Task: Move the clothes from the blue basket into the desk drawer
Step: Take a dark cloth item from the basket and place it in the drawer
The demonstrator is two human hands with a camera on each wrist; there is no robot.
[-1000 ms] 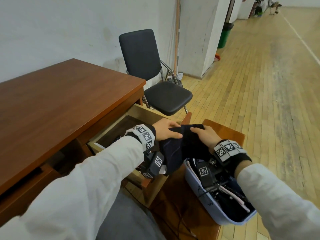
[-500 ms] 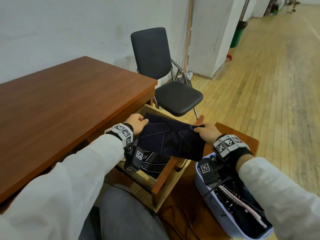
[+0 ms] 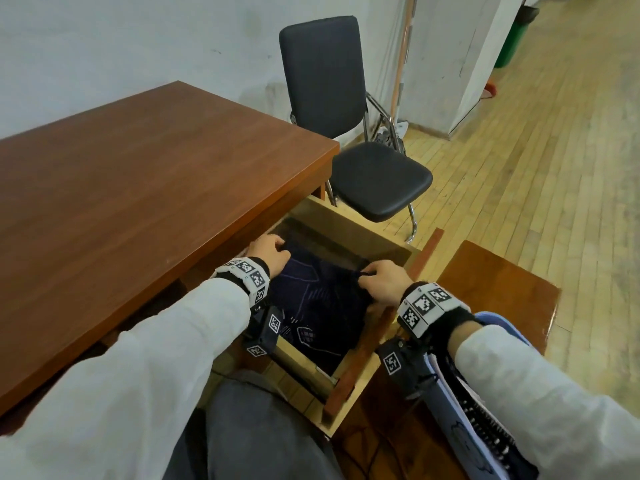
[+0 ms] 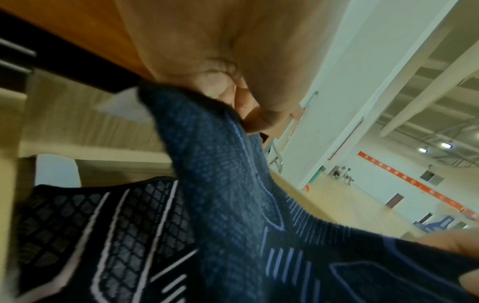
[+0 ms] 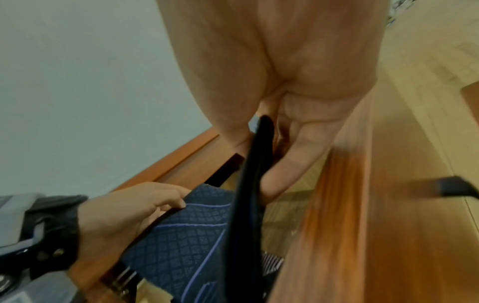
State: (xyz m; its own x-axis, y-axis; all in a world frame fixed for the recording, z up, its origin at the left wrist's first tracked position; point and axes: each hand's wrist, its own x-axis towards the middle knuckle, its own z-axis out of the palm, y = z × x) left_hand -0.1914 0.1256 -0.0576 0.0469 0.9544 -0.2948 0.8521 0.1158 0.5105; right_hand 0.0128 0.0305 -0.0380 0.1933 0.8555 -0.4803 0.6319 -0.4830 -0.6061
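A dark navy garment (image 3: pixel 317 299) with pale line patterns hangs spread over the open desk drawer (image 3: pixel 349 233), its lower part down inside. My left hand (image 3: pixel 272 252) pinches its far left corner close under the desk edge. My right hand (image 3: pixel 375 280) pinches the right corner just inside the drawer's front panel. The left wrist view shows the navy cloth (image 4: pixel 228 184) caught between thumb and fingers, above another patterned garment (image 4: pixel 85 235) lying in the drawer. In the right wrist view the dark cloth edge (image 5: pixel 256 174) runs between my fingers. The blue basket (image 3: pixel 450 410) sits at my right, under my forearm.
The brown desk (image 3: pixel 138 188) fills the left side. A black chair (image 3: pixel 363 161) stands just beyond the drawer. The basket rests on a low wooden stool (image 3: pixel 502 292), with dark clothes and a striped piece (image 3: pixel 485 420) inside it. My knee (image 3: pixel 259 427) is below the drawer.
Both hands carried the navy garment from above the basket leftwards and down into the open drawer, spreading it out on the way.
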